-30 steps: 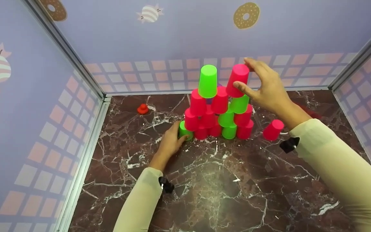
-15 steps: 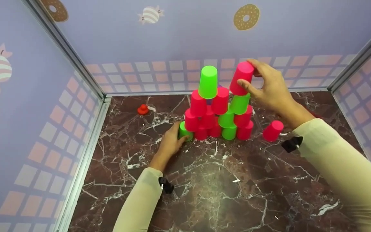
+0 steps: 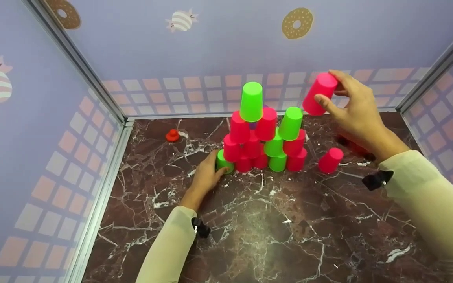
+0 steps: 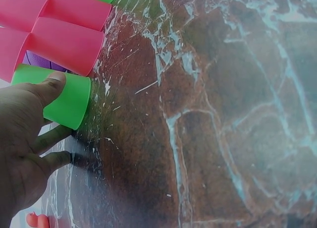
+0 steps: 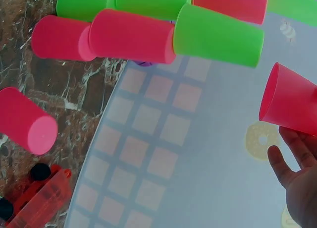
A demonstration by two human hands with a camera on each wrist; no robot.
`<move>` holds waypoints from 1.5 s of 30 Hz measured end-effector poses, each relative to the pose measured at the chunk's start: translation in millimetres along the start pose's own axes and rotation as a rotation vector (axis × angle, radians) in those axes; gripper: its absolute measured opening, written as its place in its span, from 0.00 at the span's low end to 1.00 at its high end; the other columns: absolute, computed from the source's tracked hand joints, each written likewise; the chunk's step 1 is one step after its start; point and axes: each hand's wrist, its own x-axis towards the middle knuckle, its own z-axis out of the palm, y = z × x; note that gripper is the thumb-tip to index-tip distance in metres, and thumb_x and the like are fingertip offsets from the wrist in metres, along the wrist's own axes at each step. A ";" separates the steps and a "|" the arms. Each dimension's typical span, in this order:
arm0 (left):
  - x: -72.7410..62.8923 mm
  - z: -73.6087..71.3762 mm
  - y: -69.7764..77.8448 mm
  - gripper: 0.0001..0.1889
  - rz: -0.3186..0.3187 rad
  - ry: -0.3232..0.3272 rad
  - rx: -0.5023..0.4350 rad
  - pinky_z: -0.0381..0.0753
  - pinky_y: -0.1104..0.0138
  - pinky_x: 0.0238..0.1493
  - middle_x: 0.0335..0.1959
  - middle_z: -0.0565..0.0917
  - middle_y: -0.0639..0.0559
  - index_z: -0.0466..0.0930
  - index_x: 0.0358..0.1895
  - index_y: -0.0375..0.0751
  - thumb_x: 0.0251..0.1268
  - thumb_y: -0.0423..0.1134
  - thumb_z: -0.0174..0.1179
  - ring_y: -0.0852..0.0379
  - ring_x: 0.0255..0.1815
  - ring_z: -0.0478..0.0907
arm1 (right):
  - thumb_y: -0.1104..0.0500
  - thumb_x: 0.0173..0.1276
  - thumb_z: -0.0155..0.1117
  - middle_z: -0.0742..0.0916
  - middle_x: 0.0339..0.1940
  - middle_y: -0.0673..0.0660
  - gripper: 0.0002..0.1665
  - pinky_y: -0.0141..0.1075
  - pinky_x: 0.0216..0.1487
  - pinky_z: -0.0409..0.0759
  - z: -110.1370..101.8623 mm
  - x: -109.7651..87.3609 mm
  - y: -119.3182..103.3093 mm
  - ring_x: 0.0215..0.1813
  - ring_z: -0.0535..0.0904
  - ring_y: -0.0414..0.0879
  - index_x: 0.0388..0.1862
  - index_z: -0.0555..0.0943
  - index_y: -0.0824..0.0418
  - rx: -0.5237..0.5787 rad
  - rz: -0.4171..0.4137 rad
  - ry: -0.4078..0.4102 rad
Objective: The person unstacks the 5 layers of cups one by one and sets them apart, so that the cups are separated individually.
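Note:
My right hand (image 3: 362, 112) holds a pink cup (image 3: 317, 94) upside down and tilted in the air, thumb in front, fingers behind. It is right of the stack, apart from the green cup (image 3: 291, 123) on that side's upper tier. Pink and green inverted cups form the stepped stack; another green cup (image 3: 252, 101) tops its left part. At the bottom left corner, my left hand (image 3: 205, 175) grips a green cup (image 4: 69, 96), thumb across its front. In the left wrist view, its other fingers reach behind that cup and near the marbled surface.
A loose pink cup (image 3: 330, 160) stands right of the stack. Near my right wrist lies a red toy vehicle (image 5: 42, 200) with black wheels. A small red duck-like toy (image 3: 173, 135) sits at the far left. Something purple (image 4: 44, 61) shows behind the stack. Patterned walls enclose three sides.
My right hand has carried the pink cup from the stack's upper right off to the right, uncovering the green cup's top. My left hand stays at the bottom left green cup.

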 end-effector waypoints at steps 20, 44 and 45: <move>-4.8 17.8 -37.5 0.33 0.094 0.082 -0.038 0.86 0.43 0.61 0.62 0.88 0.39 0.73 0.74 0.46 0.71 0.47 0.76 0.37 0.59 0.89 | 0.53 0.75 0.78 0.89 0.60 0.74 0.38 0.07 0.52 0.69 -6.7 -73.4 95.4 0.58 0.89 0.73 0.77 0.77 0.67 -0.059 0.139 0.026; -0.8 1.2 -1.1 0.32 0.009 0.028 0.004 0.84 0.42 0.68 0.65 0.87 0.37 0.74 0.74 0.41 0.70 0.40 0.76 0.36 0.64 0.87 | 0.58 0.74 0.78 0.88 0.59 0.79 0.36 0.49 0.54 0.87 31.7 -162.9 169.6 0.56 0.89 0.73 0.73 0.74 0.71 -0.120 0.385 -0.052; -0.6 1.0 -0.9 0.32 0.010 0.024 0.003 0.84 0.42 0.68 0.65 0.87 0.37 0.74 0.74 0.41 0.71 0.40 0.75 0.36 0.64 0.87 | 0.59 0.74 0.78 0.89 0.58 0.79 0.36 0.49 0.52 0.87 33.3 -164.5 170.7 0.54 0.89 0.73 0.73 0.74 0.71 -0.124 0.385 -0.054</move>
